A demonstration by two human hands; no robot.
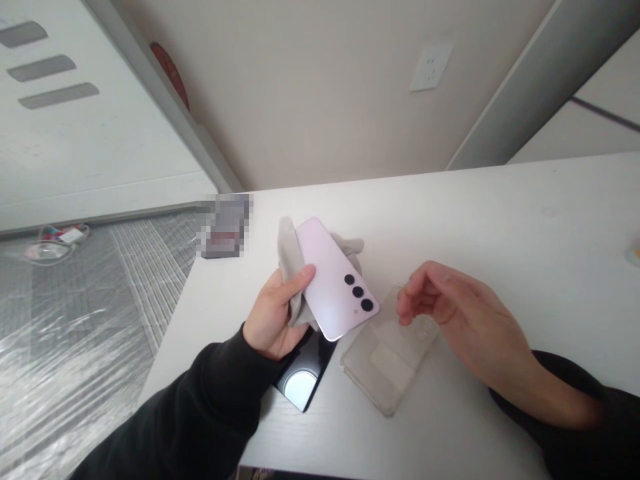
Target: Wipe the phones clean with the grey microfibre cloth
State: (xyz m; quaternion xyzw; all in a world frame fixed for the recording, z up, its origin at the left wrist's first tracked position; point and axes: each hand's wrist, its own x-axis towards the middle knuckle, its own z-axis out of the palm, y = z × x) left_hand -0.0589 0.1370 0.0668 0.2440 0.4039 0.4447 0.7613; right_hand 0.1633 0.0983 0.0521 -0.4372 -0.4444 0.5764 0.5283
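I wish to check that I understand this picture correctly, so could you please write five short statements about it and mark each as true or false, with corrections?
1. The left grip holds the pink phone together with a grey cloth. True.
2. The pink phone shows its screen to the camera. False: its back, with three lenses, faces the camera.
3. The translucent case lies on the white table. True.
4. The black device lies on the white table, partly hidden by the left grip. True.
5. The right grip holds the grey cloth. False: the cloth is in the left grip, and no object shows in the right grip.
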